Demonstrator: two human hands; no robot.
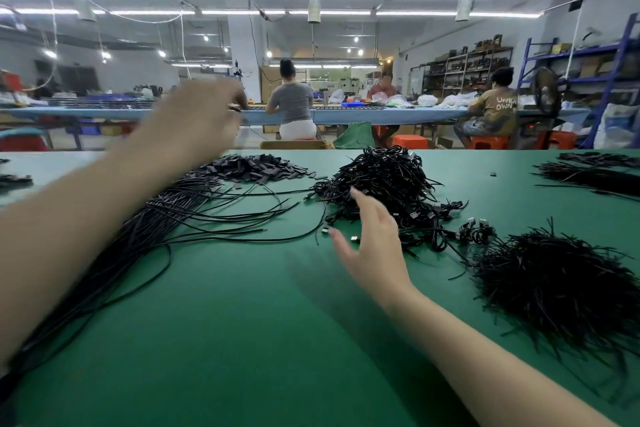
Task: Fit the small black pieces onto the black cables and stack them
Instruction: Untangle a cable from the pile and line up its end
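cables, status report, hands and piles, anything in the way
Left hand raised and blurred, maybe pinching something small. Right hand open, at the tangled cables. Small pieces heaped beyond the straight cables. Nothing in the way.

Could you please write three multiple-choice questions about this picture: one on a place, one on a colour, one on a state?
1. Where does the heap of small black pieces lie?
A. far side of the table, left of the tangled cable pile
B. at the near edge
C. on the floor

2. What colour is the table top?
A. grey
B. green
C. white

3. How is the right hand?
A. a fist
B. gripping a cable
C. open, fingers spread

Answers: 1 A, it sits far back, left of the tangle. 2 B, the bare surface is green. 3 C, its fingers are spread over the cables, holding nothing.
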